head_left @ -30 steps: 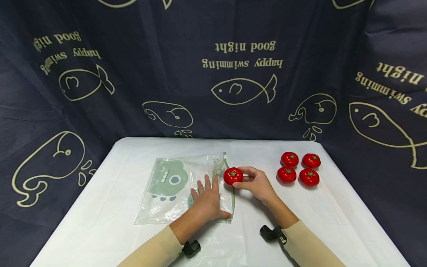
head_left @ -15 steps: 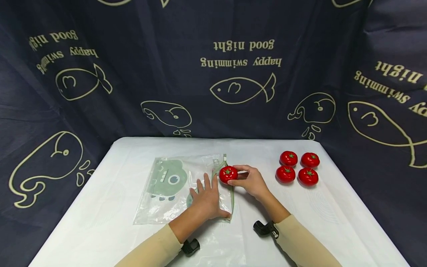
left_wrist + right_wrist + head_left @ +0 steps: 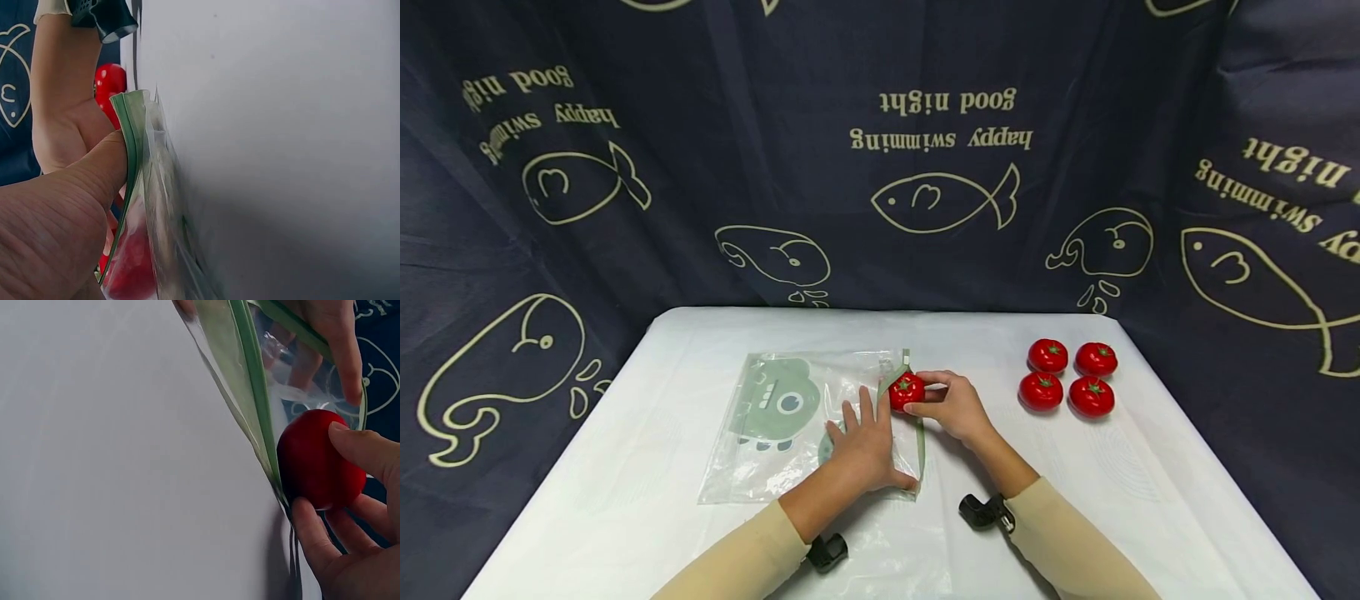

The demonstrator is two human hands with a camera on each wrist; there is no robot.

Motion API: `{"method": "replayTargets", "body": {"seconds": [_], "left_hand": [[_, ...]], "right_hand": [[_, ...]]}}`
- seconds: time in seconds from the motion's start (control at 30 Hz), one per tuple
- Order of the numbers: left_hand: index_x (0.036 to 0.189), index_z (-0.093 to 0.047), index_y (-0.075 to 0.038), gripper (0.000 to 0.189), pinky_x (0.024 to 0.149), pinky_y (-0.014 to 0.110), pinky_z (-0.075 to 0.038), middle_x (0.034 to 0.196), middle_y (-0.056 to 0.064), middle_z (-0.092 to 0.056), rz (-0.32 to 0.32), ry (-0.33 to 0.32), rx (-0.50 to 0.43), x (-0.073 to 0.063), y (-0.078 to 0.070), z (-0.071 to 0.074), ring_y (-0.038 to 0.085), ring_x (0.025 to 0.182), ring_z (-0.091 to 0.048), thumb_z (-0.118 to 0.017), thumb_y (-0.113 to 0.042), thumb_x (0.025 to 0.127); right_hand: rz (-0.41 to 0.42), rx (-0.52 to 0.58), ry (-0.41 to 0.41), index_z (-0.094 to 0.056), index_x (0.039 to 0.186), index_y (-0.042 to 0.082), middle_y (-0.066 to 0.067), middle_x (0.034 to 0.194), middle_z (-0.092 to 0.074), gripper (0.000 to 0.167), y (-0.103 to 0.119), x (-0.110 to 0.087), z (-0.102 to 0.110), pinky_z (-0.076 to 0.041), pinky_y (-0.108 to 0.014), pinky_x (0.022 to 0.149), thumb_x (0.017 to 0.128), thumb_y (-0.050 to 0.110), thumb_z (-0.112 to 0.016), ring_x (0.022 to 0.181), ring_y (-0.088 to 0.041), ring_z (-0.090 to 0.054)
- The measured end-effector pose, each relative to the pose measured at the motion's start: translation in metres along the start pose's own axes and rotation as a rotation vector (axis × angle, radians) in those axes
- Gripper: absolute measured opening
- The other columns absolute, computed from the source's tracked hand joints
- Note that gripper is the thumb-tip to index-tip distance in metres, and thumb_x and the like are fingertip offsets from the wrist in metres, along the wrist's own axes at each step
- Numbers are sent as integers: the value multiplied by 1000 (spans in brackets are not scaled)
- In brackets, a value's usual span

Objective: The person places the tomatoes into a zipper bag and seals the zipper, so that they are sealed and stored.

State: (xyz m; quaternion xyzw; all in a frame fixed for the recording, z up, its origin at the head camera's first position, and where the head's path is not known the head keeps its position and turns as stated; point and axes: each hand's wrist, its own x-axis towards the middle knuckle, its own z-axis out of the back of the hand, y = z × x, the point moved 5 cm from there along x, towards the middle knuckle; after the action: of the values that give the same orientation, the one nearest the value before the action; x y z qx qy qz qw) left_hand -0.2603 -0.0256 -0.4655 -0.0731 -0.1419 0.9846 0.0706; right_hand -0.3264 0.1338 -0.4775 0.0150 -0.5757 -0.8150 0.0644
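Note:
A clear zip bag (image 3: 737,475) printed with a green one-eyed monster lies flat, its mouth facing right. My left hand (image 3: 861,454) rests on it with fingers spread; the thumb is at the near corner of the mouth, the index finger by the upper lip. My right hand (image 3: 955,408) pinches a shiny red tomato (image 3: 312,462) between thumb and fingers, right in the opening. The green zip strip (image 3: 253,381) stands apart from the other lip there. Through the film, the left wrist view shows the tomato's red side (image 3: 134,262).
Several more red tomatoes (image 3: 1041,392) with green stalks sit grouped at the right of the white-covered table (image 3: 625,467). A dark curtain (image 3: 790,100) with fish and whale drawings hangs behind. Black wrist cameras (image 3: 979,512) sit under both forearms.
My right hand has carried the tomato left, from beside the bag's mouth into the opening, so the upper lip now covers part of it. My left hand stays in place.

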Motion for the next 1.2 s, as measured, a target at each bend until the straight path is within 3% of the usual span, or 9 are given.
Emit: {"method": "replayTargets", "body": {"seconds": [0.17,0.33,0.7,0.87,1.0,1.2], "left_hand": [[161,-19,-11,145,111,78,-26,169,26,-17,5,9,5,0,0,-1,56,151,-22,-98,-60,50],[160,-20,-11,145,110,79,-27,169,26,-16,-1,3,6,1,0,0,57,150,-23,-99,-61,49],[162,-17,-11,148,110,80,-25,170,25,-11,-13,15,-15,1,1,0,57,151,-21,-99,-59,49],[162,-16,-12,148,109,80,-26,171,24,-9,-13,18,-18,1,0,1,58,150,-22,-100,-59,49],[162,-16,-13,149,109,80,-27,171,23,-6,-14,15,-11,1,0,1,58,150,-23,-99,-59,48],[162,-16,-12,149,108,79,-29,172,23,-1,-19,9,6,2,-1,2,58,150,-24,-99,-61,48]], "right_hand": [[-18,-1,-27,-68,127,2,-20,117,-75,55,2,0,-2,-60,-27,76,77,10,-90,98,-25,-77],[-26,-5,-50,-71,122,5,-15,118,-74,48,2,1,-3,-60,-27,76,78,9,-89,96,-22,-76],[-85,145,-47,-73,117,1,-19,112,-73,40,-5,3,-8,-61,-26,74,79,5,-87,88,-17,-76],[-82,200,-33,-73,118,-2,-23,112,-72,39,-5,5,-12,-63,-32,74,82,4,-85,83,-15,-75],[-91,211,-52,-75,115,-2,-19,107,-74,36,-4,5,-12,-63,-30,72,82,5,-86,81,-13,-75],[-66,253,-57,-75,111,-7,-20,102,-75,30,-2,8,-13,-63,-34,72,83,1,-83,80,-18,-77]]}}
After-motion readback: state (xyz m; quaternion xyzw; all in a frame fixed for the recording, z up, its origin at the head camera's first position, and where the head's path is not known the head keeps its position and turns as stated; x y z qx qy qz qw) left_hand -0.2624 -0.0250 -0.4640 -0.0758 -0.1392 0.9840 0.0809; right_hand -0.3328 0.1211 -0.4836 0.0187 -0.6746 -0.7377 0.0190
